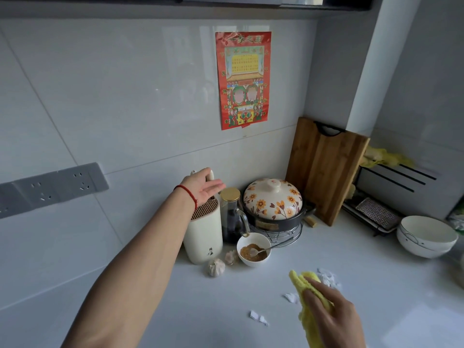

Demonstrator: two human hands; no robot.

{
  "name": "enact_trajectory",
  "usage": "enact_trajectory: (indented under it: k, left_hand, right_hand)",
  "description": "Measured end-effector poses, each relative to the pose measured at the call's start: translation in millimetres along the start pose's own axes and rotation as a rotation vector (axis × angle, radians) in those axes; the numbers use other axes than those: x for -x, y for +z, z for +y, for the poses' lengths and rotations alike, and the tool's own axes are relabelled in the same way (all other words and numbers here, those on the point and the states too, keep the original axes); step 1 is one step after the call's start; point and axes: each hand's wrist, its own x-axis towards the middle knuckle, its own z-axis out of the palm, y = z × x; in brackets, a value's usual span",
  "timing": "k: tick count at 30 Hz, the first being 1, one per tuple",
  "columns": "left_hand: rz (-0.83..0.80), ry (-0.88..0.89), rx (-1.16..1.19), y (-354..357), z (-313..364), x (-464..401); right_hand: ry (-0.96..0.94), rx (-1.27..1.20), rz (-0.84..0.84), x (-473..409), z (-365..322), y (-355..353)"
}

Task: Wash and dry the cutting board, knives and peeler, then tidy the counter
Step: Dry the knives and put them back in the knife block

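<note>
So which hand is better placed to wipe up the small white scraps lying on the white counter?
Right. The right hand already holds the yellow cloth on the white counter, beside the small white scraps. The left hand is far back, above the cream knife holder.

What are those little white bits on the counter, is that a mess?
Yes. Torn white papery scraps lie scattered on the white counter, beside the yellow cloth the right hand holds. They look like garlic skin; two garlic bulbs sit nearby.

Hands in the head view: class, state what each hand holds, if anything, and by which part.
The right hand grips the yellow cloth around its middle. The left hand holds nothing; its open fingers hover over the knife block, by a white handle.
</note>
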Motion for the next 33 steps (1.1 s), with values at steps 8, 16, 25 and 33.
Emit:
enact_trajectory:
  k: [8,16,25,33]
  left_hand:
    - [0.498,0.745,-1.368,1.0,1.3,-16.5]
    - [0.304,0.886,-1.946,-14.2,12.7,-51.6]
    - [0.049,1.262,-1.488,9.7,-102.9,28.2]
    - [-0.557,0.859,-1.463,73.0,-313.8,128.5]
  right_hand:
    - [0.046,0.027,0.025,6.5,4.8,-4.2]
    - [0.074,-0.001,0.063,11.6,5.8,-10.4]
    - [0.075,-0.016,0.062,12.3,19.5,-29.1]
    - [0.159,-0.070,0.172,25.5,68.7,-137.2]
